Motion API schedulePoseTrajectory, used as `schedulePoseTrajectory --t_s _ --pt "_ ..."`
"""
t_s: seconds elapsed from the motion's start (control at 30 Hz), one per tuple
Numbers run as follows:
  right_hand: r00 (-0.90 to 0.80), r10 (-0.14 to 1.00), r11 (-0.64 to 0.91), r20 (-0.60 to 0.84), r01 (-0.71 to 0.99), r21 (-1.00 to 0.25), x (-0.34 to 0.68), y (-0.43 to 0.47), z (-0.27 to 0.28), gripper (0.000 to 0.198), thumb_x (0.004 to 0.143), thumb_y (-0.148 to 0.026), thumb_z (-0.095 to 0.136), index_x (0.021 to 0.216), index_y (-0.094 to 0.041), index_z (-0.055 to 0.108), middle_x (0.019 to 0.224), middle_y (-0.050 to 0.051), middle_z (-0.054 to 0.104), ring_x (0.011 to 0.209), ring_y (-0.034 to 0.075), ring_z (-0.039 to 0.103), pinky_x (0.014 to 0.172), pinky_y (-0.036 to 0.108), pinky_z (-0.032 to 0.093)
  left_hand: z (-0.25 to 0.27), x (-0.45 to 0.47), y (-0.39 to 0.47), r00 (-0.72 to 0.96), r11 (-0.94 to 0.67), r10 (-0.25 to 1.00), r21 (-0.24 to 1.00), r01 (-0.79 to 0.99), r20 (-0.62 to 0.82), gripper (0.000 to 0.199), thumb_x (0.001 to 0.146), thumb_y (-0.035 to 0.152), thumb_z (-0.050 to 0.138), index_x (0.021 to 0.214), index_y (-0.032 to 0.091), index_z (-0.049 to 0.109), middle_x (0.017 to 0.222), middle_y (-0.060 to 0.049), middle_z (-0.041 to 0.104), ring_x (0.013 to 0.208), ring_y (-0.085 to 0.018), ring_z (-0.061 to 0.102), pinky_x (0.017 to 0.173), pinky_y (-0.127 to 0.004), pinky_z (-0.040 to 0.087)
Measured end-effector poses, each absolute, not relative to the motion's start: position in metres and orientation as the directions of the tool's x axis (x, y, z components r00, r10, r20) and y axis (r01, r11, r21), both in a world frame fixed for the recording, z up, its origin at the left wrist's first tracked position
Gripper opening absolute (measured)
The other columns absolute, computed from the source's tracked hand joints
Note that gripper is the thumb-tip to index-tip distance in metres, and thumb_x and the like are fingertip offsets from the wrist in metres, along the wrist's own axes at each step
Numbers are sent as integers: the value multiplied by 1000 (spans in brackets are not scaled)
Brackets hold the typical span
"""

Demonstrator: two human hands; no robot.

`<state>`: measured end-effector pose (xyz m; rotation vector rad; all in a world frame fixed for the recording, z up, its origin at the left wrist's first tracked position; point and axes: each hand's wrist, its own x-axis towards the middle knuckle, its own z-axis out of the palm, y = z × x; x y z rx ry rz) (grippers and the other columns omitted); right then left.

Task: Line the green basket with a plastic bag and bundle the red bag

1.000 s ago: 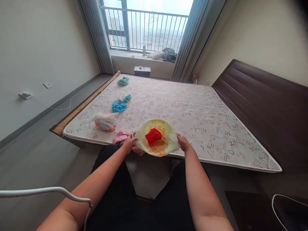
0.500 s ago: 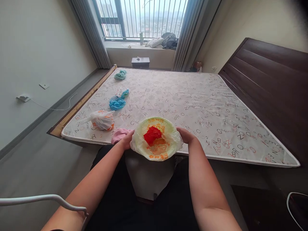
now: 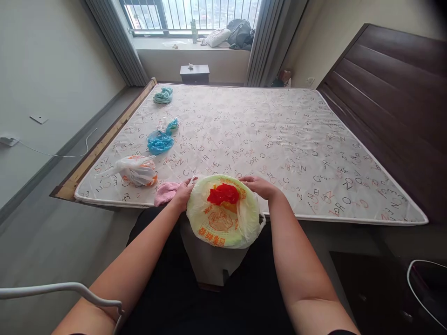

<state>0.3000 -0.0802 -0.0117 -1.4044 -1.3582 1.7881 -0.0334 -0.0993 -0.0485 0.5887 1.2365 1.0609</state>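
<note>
Pale-green round tub (image 3: pixel 202 201), w/ thin orange-print plastic bag (image 3: pixel 220 222) on it, no long side, sits btwn L hand (image 3: pixel 181 194), pinching bag at left rim, and R hand (image 3: pixel 262 187), at far-right rim, tho can't tell if R fingers grip.

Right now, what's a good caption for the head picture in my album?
Left hand and right hand at a printed bag with something red, near the mattress.

A dark headboard (image 3: pixel 391 88) stands at two o'clock. At twelve, a grey bundle (image 3: pixel 239 35) lies on the windowsill (image 3: pixel 157 44), with a small cabinet (image 3: pixel 194 70) lower down towards eleven; at nine, a thin white cord (image 3: pixel 61 155) trails from a wall socket (image 3: pixel 9 141).
</note>
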Motion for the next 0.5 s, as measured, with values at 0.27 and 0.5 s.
schedulePoseTrajectory --t_s 0.27,0.5 --pt "-451 807 -302 -382 241 -922 298 -78 -1 38 77 -52 85 99 -22 80 98 4 75 90 18 63 79 29 51 -52 -33 -95 -266 147 949 985 -95 -168 54 79 35 89 125 24 64 117 -5 73 97 -18 71 85 -28 57" --pt "-526 793 -131 -306 343 -930 290 -79 9 25 79 -45 80 87 -22 74 83 0 66 79 15 55 71 27 44 -51 -33 -97 -298 84 951 996 -26 -88 57 85 40 86 132 25 57 113 -7 71 95 -19 71 79 -27 56"
